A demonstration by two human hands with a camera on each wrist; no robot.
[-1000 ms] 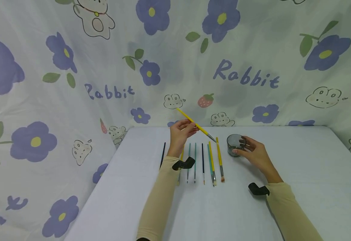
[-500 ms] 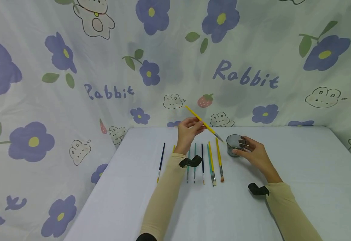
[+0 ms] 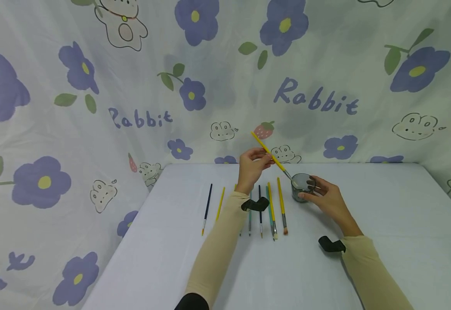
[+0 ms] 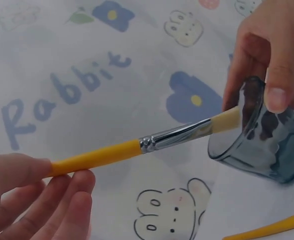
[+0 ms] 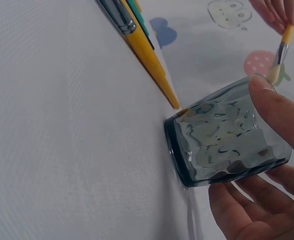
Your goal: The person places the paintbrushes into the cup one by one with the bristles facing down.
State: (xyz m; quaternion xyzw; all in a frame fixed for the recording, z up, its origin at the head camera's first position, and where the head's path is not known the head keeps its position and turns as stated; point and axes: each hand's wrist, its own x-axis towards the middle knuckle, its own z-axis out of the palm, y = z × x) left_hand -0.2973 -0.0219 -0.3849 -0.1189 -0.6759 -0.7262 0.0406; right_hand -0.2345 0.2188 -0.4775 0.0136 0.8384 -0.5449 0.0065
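Note:
A yellow-handled paintbrush (image 4: 102, 156) slants down to the right, pinched by my left hand (image 3: 251, 168) between thumb and fingers. Its pale bristles are at the mouth of a smoky blue-grey glass cup (image 3: 301, 193); in the left wrist view they overlap the opening. My right hand (image 3: 326, 200) grips that cup from its right side, thumb in front and fingers behind. In the right wrist view the cup (image 5: 227, 137) has rippled walls, and the brush tip (image 5: 274, 74) appears near the rim. Whether the bristles touch the glass I cannot tell.
Several paintbrushes lie in a row on the white table (image 3: 152, 267): a dark one (image 3: 207, 209) at left, a yellow one (image 3: 282, 204) nearest the cup. My left forearm covers some. A flower-and-rabbit printed curtain (image 3: 225, 86) hangs behind.
My left hand has moved right with the paintbrush, bringing its bristles from left of the cup to the rim. The right hand and cup have stayed in place.

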